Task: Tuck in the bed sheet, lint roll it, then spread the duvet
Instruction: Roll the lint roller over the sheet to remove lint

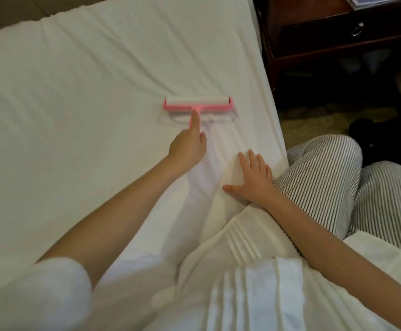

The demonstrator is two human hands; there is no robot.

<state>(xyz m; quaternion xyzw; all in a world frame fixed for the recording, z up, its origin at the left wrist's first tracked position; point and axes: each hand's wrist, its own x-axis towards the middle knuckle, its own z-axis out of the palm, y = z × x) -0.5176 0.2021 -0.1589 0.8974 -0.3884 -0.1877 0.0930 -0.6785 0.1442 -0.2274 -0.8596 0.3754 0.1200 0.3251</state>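
Bed sheet point(75, 91): one, white cotton-like cloth, fills the left and centre of frame. It lies mostly flat, with soft diagonal creases running toward the centre. A ridged hem shows along the upper left edge.

Left sleeve point(39, 295): white, soft and blurred, lower left corner. The bare forearm reaches up and to the right.

Left hand point(187, 149): just left of centre. Its fingers are curled round the thin pink handle, and the index finger lies straight along it toward the crossbar.

Lint roller point(198, 105): one, T-shaped, above centre. It has a pink plastic frame and a wide white cylinder roll. The roll rests on the sheet.

Pleated white garment point(242, 271): bottom centre, with straight stitched pleats.

Right hand point(254, 180): right of centre. The palm lies flat on the sheet with the fingers straight and spread, holding nothing. It is near the mattress's right edge and just beside a knee.

Trousers point(326, 175): two legs, with thin black-and-white stripes, right side of frame.

Carpet point(314, 125): dull olive, textured, between the bed and the furniture.

Nightstand point(314, 44): one, dark glossy wood, upper right. It has one drawer, closed, so its contents are hidden. One metal ring pull point(357, 29) is on the drawer front.

White folded fabric point(385, 254): lower right. I cannot tell what it is.
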